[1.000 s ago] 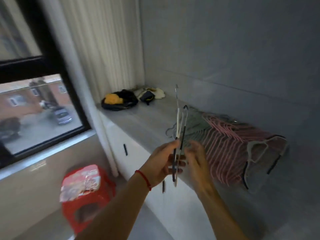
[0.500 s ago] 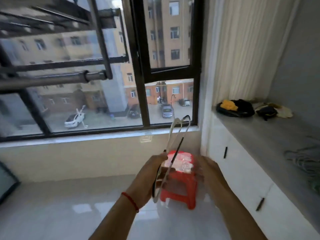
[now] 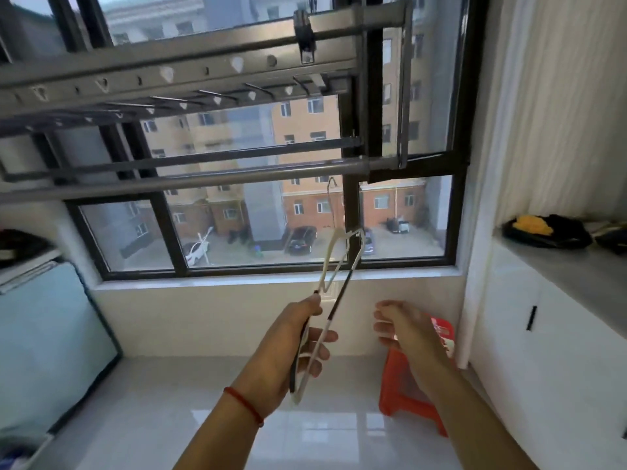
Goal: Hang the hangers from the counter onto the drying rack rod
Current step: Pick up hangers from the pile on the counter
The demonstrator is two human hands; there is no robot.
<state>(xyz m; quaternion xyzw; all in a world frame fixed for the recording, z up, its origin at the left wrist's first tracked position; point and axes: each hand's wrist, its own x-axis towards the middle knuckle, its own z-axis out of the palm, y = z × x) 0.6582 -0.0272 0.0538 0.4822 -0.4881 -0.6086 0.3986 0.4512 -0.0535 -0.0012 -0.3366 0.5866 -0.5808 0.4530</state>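
The left hand [image 3: 291,347] is gripping the hangers [image 3: 334,286] by their lower bars, hooks pointing up toward the rod [image 3: 210,179] above; the right hand [image 3: 403,329] is hanging released alongside; they're likely light, stiff, tangle-prone

White hangers [image 3: 334,262] with black sections are seen, a red string [image 3: 245,405] on the wrist, a red stool [image 3: 412,378], a grey rod [image 3: 190,183], and black window frames [image 3: 351,212].
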